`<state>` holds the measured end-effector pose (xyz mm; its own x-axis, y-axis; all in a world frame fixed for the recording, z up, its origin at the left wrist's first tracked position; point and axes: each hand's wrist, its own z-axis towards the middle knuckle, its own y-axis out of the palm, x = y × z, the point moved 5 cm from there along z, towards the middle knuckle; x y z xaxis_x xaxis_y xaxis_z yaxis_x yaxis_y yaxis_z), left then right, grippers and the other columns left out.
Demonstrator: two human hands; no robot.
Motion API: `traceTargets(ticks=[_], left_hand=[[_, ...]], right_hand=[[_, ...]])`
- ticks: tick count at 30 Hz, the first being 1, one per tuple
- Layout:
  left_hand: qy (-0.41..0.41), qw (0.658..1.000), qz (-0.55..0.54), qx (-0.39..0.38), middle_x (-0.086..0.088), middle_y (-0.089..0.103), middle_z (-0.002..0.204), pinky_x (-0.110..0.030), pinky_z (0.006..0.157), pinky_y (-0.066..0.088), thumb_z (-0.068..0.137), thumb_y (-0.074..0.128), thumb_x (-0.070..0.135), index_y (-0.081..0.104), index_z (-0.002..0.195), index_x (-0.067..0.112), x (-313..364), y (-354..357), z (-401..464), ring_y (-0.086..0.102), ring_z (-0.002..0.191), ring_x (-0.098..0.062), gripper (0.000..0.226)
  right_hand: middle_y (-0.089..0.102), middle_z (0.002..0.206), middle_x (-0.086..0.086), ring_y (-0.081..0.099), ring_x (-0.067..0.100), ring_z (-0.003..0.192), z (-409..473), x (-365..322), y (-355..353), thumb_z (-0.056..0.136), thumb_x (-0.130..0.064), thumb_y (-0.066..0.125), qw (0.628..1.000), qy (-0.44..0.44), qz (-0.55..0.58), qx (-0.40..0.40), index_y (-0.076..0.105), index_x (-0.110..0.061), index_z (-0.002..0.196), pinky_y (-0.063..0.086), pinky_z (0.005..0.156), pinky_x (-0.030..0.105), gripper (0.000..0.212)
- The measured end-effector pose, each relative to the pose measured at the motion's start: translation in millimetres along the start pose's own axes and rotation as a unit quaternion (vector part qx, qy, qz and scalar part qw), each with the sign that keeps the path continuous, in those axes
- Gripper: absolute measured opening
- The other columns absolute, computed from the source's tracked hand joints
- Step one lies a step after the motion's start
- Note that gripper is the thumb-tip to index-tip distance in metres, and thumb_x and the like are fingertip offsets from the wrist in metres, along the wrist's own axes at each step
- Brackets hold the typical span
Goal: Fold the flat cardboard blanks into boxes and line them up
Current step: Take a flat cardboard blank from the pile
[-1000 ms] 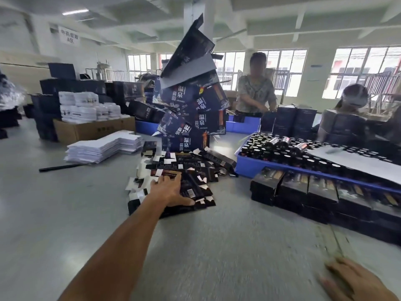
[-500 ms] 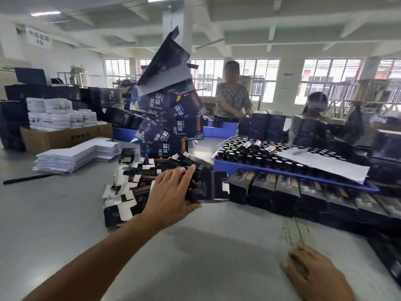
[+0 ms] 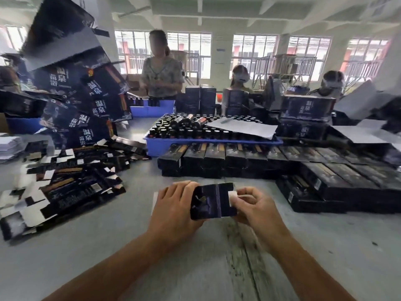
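Lifted off the pile, dark blank [image 3: 213,200] part-opened.

Single head-worn view: wide-angle, facing forward and down across the desk [image 3: 217,268], close above the near edge; far edge and windowed wall [image 3: 219,57] beyond.

Blue tray [image 3: 152,146] of bottles [image 3: 184,129], perhaps capped

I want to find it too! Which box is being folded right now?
Find the blue tray of bottles, then come toward the camera past the row of finished boxes. The dark box is off the table, held between the left hand and right hand.
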<state>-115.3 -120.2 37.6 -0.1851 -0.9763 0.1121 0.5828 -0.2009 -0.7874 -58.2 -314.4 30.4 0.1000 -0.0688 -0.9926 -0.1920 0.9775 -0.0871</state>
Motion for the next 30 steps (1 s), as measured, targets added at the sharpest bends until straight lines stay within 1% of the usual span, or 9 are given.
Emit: traceTargets(ticks=[3, 5, 7, 12, 16, 18, 21, 26, 30], left_hand=[[0.051, 0.998, 0.004, 0.025, -0.006, 0.062, 0.129, -0.043, 0.101, 0.047, 0.077, 0.061, 0.059, 0.052, 0.130, 0.015, 8.2, 11.0, -4.9, 0.060, 0.118, -0.029, 0.070], [0.081, 0.996, 0.004, 0.045, -0.008, 0.061, 0.131, -0.043, 0.103, 0.044, 0.080, 0.060, 0.055, 0.054, 0.131, 0.011, 7.6, 12.3, -8.6, 0.058, 0.120, -0.030, 0.067], [0.098, 0.994, 0.008, 0.047, -0.011, 0.059, 0.133, -0.044, 0.104, 0.041, 0.082, 0.059, 0.054, 0.052, 0.136, 0.008, 4.5, 10.9, -11.5, 0.056, 0.122, -0.032, 0.071], [0.127, 0.992, 0.025, 0.013, -0.013, 0.052, 0.142, -0.048, 0.105, 0.037, 0.081, 0.053, 0.060, 0.034, 0.150, 0.016, -0.3, 6.7, -12.7, 0.051, 0.126, -0.034, 0.084], [0.164, 0.986, 0.036, 0.000, -0.014, 0.047, 0.148, -0.059, 0.111, 0.034, 0.086, 0.053, 0.071, 0.030, 0.152, 0.021, 5.5, 5.3, -13.1, 0.046, 0.135, -0.035, 0.086], [0.183, 0.982, 0.045, 0.003, -0.016, 0.049, 0.147, -0.063, 0.111, 0.034, 0.087, 0.057, 0.066, 0.031, 0.151, 0.026, 8.6, 4.8, -14.3, 0.046, 0.136, -0.037, 0.080], [0.200, 0.978, 0.060, 0.012, -0.018, 0.049, 0.147, -0.063, 0.111, 0.033, 0.091, 0.054, 0.057, 0.035, 0.147, 0.035, 10.6, 1.4, -14.1, 0.046, 0.136, -0.039, 0.064], [0.204, 0.978, 0.048, 0.025, -0.021, 0.050, 0.145, -0.068, 0.110, 0.032, 0.089, 0.062, 0.048, 0.042, 0.141, 0.038, 14.5, -4.0, -13.5, 0.045, 0.137, -0.042, 0.057], [0.198, 0.980, 0.022, 0.024, -0.022, 0.048, 0.146, -0.068, 0.111, 0.031, 0.087, 0.066, 0.041, 0.044, 0.139, 0.034, 14.1, -6.6, -13.1, 0.040, 0.139, -0.042, 0.057]], right_hand=[[0.074, 0.082, 0.009, 0.072, 0.025, 0.074, -1.5, 3.9, -2.8, 0.093, 0.002, 0.061, 0.996, -0.044, -0.066, 0.048, 0.057, -0.015, 0.090, 0.061, 0.062, 0.041, 0.018], [0.072, 0.079, 0.002, 0.068, 0.013, 0.068, -3.6, 6.6, -3.6, 0.092, 0.006, 0.057, 0.991, -0.073, -0.090, 0.059, 0.053, -0.021, 0.087, 0.056, 0.053, 0.030, 0.028], [0.073, 0.082, -0.007, 0.069, 0.005, 0.069, -6.2, 9.2, 0.6, 0.093, 0.003, 0.058, 0.989, -0.091, -0.099, 0.057, 0.054, -0.028, 0.090, 0.055, 0.054, 0.022, 0.032], [0.072, 0.088, -0.022, 0.072, 0.003, 0.080, -9.8, 14.7, 11.4, 0.097, -0.004, 0.059, 0.988, -0.109, -0.101, 0.044, 0.057, -0.044, 0.099, 0.061, 0.060, 0.026, 0.040], [0.075, 0.091, -0.011, 0.073, 0.005, 0.083, -10.5, 13.9, 16.5, 0.097, -0.010, 0.063, 0.987, -0.133, -0.084, 0.024, 0.060, -0.040, 0.106, 0.060, 0.062, 0.024, 0.031], [0.076, 0.094, -0.009, 0.074, 0.007, 0.085, -11.0, 15.6, 19.6, 0.097, -0.014, 0.064, 0.988, -0.138, -0.064, 0.010, 0.063, -0.037, 0.110, 0.059, 0.062, 0.022, 0.027], [0.074, 0.098, -0.013, 0.074, 0.006, 0.088, -11.0, 17.4, 22.4, 0.096, -0.022, 0.064, 0.988, -0.145, -0.059, -0.001, 0.064, -0.042, 0.113, 0.059, 0.065, 0.021, 0.027], [0.072, 0.102, -0.022, 0.072, 0.000, 0.091, -14.2, 13.5, 24.0, 0.095, -0.033, 0.061, 0.982, -0.173, -0.080, 0.005, 0.062, -0.035, 0.123, 0.059, 0.070, 0.018, 0.028], [0.069, 0.103, -0.026, 0.070, -0.005, 0.088, -19.9, 5.6, 25.4, 0.099, -0.018, 0.062, 0.974, -0.201, -0.099, 0.031, 0.061, -0.036, 0.124, 0.054, 0.066, 0.010, 0.031]])
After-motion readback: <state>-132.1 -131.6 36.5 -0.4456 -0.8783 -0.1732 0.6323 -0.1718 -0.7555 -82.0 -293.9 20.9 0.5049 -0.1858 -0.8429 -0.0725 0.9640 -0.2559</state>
